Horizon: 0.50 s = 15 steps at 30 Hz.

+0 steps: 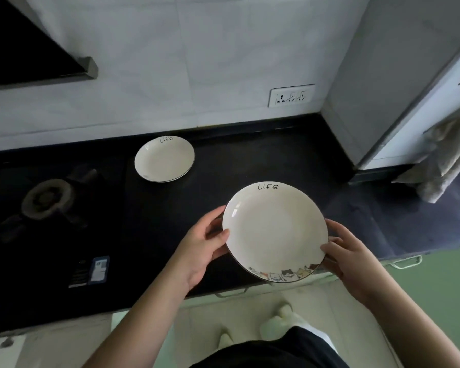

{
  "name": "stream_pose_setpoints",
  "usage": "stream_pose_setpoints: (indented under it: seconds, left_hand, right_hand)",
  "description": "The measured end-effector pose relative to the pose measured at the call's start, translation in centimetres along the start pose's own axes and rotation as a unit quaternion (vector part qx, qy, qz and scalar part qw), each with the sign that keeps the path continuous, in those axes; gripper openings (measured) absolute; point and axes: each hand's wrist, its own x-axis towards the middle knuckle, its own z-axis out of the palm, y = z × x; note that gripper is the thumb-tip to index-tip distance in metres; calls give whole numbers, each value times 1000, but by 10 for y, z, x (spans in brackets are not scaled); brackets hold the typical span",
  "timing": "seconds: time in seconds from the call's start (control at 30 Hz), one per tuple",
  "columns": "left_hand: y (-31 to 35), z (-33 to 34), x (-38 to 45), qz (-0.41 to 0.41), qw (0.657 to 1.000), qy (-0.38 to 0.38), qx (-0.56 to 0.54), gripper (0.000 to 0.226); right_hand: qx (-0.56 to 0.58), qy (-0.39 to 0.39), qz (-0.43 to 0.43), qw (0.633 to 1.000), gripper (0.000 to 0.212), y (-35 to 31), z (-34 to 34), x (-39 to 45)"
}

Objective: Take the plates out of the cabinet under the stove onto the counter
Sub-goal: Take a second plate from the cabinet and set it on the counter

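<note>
Held plate [274, 229] — round, glossy cream ceramic, thin dark rim, "life" handwritten at far edge, cartoon cat row at near edge. Held level over front of black counter [263, 160]. Left hand [205, 245] grips left rim, right hand [348, 251] grips right rim. Second plate [164, 158] — same "life" script — lies flat farther back, beside stove burner [47, 197]. White wall socket [291, 95] above.
</note>
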Motion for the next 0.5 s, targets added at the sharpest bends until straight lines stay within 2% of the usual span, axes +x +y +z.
stream_pose_setpoints:
  seconds: [0.23, 0.37, 0.5]
  left_hand:
    - [-13, 24, 69, -6, 992, 122, 18, 38]
    - [-24, 36, 107, -26, 972, 202, 116, 40]
    - [-30, 46, 137, -40, 955, 237, 171, 41]
  right_hand:
    - [-48, 5, 36, 998, 49, -8, -7, 88]
    - [-82, -24, 57, 995, 52, -14, -18, 135]
    - [-97, -34, 61, 993, 51, -13, -22, 176]
